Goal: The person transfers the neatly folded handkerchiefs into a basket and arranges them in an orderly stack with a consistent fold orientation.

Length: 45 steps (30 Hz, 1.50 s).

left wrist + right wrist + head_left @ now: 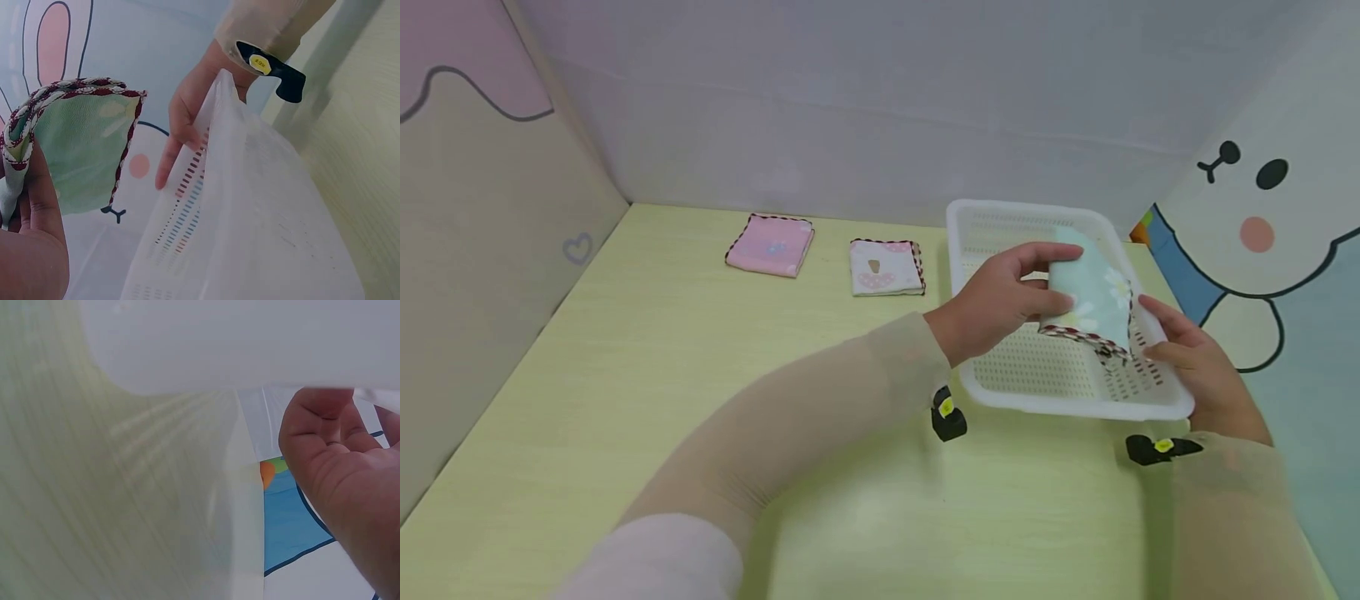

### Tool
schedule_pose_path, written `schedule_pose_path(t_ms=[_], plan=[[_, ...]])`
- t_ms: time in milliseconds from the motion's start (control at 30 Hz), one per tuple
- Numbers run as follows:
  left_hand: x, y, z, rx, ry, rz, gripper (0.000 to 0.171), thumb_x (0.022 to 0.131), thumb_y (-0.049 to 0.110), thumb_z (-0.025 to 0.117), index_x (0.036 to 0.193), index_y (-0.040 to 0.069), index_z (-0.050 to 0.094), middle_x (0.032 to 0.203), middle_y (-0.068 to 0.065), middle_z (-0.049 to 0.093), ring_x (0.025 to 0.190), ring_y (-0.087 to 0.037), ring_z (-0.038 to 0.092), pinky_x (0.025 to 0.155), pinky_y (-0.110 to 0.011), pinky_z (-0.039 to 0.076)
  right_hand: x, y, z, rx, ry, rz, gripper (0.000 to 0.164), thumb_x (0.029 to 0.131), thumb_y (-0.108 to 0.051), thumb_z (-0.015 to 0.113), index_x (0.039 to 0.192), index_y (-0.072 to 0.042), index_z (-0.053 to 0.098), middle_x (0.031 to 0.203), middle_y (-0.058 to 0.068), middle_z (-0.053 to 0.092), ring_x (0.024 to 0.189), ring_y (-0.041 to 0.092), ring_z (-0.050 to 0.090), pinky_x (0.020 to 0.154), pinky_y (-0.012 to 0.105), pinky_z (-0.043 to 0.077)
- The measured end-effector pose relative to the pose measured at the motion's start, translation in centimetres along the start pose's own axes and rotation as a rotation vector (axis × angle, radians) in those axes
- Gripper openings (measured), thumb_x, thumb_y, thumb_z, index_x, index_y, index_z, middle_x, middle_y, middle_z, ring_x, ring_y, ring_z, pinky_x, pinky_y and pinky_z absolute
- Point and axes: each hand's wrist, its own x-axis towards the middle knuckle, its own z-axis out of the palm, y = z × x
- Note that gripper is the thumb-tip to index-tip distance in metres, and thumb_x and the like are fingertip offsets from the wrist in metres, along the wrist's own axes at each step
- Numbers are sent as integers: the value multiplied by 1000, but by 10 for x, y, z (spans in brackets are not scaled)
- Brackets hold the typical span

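Note:
My left hand (1000, 292) pinches a folded mint-green handkerchief (1093, 287) with white daisies and a dark red-and-white braided edge. It hangs over a white perforated plastic basket (1026, 371). In the left wrist view the handkerchief (87, 147) shows its folded layers along the braided trim. My right hand (1206, 375) grips the basket's right side, thumb inside the rim, as the left wrist view shows. Seen from the right wrist, the basket's pale underside (237, 344) covers the top and hides part of the right fingers.
Left of the basket, a folded white handkerchief (887, 268) with pink prints lies on the pale yellow-green table (647, 350). Farther left is a folded pink one (771, 246). A grey-white back panel (850, 108) and a cartoon-printed side panel (1285, 250) border the table.

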Motion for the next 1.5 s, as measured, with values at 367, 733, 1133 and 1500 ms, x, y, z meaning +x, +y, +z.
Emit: schedule_pose_path(t_ms=[367, 733, 1133, 1500], plan=[[5, -4, 7, 25, 15, -14, 44, 97, -6, 67, 136, 13, 63, 119, 0, 62, 96, -17, 68, 82, -30, 59, 1, 0, -1, 15, 22, 24, 74, 102, 2, 59, 161, -37, 36, 147, -8, 39, 99, 11, 69, 77, 35, 62], [8, -20, 0, 56, 44, -21, 45, 95, -6, 70, 135, 15, 64, 117, -1, 63, 93, -18, 68, 77, -29, 58, 1, 2, 4, 1, 34, 32, 75, 103, 2, 58, 162, -36, 33, 162, -2, 24, 105, 9, 62, 78, 36, 62], [17, -35, -1, 137, 101, -87, 45, 93, -4, 73, 130, 20, 67, 115, 3, 65, 93, -14, 69, 80, -30, 58, 0, 3, 1, -55, 42, 15, 75, 102, 2, 60, 162, -35, 34, 167, -4, 17, 112, 12, 55, 79, 37, 61], [19, -39, -1, 233, 147, -129, 42, 92, -2, 75, 126, 21, 68, 113, 6, 62, 88, -14, 68, 75, -27, 58, -1, 2, 2, -38, 20, -3, 75, 102, 4, 57, 162, -34, 34, 162, -3, 22, 111, 10, 56, 77, 36, 62]])
